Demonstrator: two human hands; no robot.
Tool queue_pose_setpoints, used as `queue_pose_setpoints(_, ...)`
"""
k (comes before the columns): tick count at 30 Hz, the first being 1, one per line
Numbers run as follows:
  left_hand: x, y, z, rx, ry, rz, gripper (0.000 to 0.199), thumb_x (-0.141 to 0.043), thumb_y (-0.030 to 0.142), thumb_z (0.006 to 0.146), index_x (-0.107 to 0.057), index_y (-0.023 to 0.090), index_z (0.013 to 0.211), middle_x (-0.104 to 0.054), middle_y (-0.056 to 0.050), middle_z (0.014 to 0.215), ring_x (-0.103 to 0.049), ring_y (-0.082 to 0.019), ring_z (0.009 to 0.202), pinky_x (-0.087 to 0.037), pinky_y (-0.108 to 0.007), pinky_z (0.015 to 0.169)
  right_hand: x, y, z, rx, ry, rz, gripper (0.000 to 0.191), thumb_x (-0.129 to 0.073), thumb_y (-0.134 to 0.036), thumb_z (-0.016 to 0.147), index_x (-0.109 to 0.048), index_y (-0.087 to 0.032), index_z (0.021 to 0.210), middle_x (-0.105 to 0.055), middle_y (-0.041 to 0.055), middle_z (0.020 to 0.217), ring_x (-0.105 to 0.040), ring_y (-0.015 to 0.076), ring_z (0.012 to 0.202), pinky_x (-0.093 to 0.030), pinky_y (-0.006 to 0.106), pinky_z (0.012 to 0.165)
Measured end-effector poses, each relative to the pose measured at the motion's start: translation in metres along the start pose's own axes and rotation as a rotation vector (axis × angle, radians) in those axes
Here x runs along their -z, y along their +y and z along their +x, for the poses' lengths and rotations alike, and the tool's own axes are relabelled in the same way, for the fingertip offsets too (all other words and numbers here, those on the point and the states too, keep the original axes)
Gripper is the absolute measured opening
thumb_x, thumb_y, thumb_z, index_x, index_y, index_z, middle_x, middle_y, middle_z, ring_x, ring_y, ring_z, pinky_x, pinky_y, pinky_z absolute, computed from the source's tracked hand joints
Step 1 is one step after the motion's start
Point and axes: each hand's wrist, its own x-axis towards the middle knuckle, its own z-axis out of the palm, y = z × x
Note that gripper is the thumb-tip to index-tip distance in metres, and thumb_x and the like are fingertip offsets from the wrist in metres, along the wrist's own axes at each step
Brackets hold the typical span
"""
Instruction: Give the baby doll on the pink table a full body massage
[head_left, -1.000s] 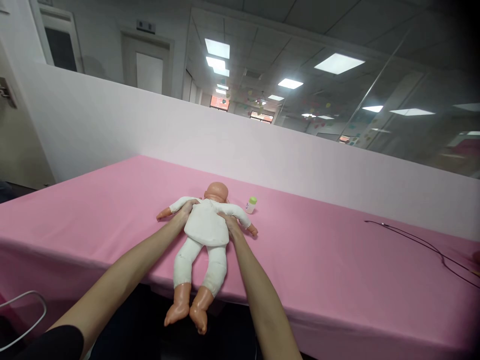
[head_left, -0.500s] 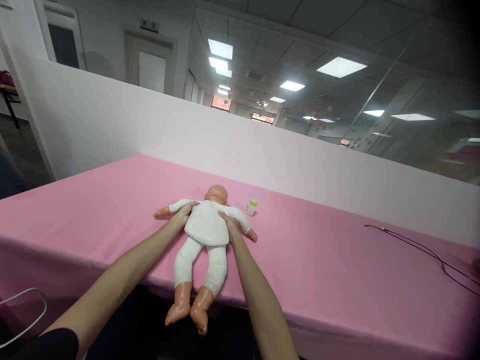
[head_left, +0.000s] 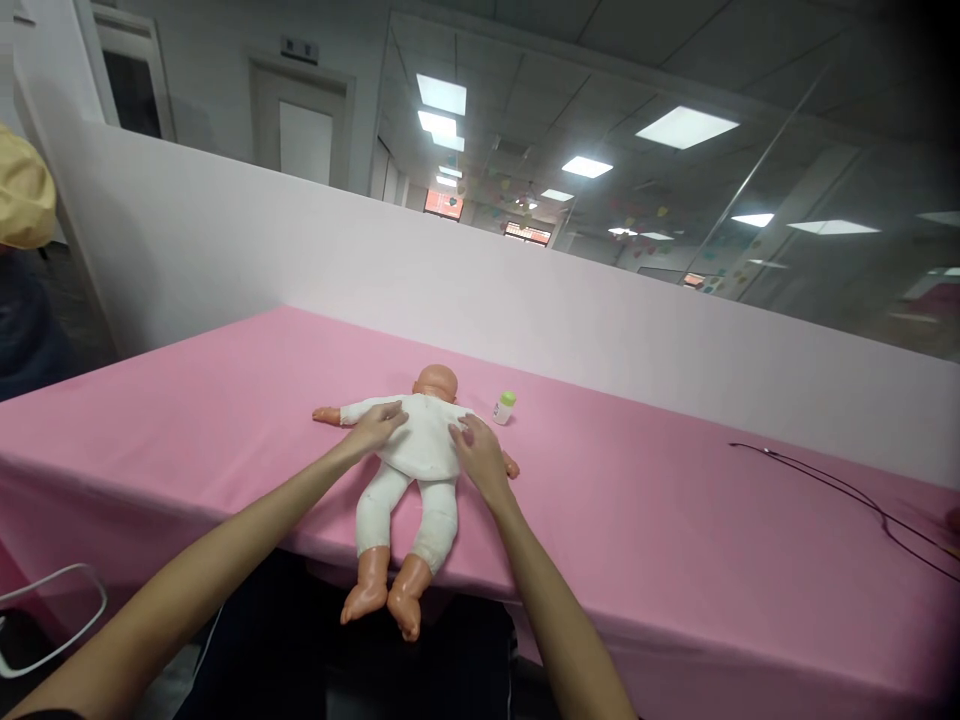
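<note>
A baby doll in white clothes lies on the pink-covered table, the back of its head toward me and its feet past the front edge. My left hand rests at the left side of the doll's upper back, fingers apart. At the right side of the upper back is my right hand, its fingers spread and slightly bent. Neither hand grips the doll. A small bottle with a green cap stands just right of the doll's head.
Behind the table runs a white partition with glass above it. Black cables lie at the right. A white cable hangs at the lower left. A person in a yellow cap is at the left edge.
Both hands have come off the doll's sides and onto its upper back. The doll sits slightly higher in view. A person in a yellow cap has come into view at the left.
</note>
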Motion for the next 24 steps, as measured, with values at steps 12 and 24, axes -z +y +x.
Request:
queue_pose_setpoints(12, -0.034, -0.022, 0.01, -0.219, -0.154, 0.778, 0.074, -0.038, 0.05, 0.102, -0.036, 0.0, 0.156, -0.033, -0.024, 0.166, -0.025, -0.037, 0.156, -0.023, -0.046, 0.126, -0.052, 0.045, 0.014, 0.025, -0.236, -0.029, 0.08, -0.038, -0.064, 0.101, -0.036, -0.012, 0.161, -0.025, 0.0121, 0.171, -0.014, 0.0271, 0.161, -0.007, 0.044, 0.131)
queue_pose_setpoints(24, -0.048, 0.032, 0.002, -0.29, -0.083, 0.603, 0.039, -0.063, 0.031, 0.089, -0.071, 0.011, 0.122, -0.06, -0.021, 0.145, -0.049, -0.044, 0.139, -0.028, -0.055, 0.12, 0.002, 0.042, 0.054, 0.062, -0.062, -0.118, 0.034, -0.051, -0.039, 0.097, -0.076, -0.02, 0.109, -0.074, 0.0117, 0.124, -0.069, 0.0291, 0.112, -0.05, 0.043, 0.101)
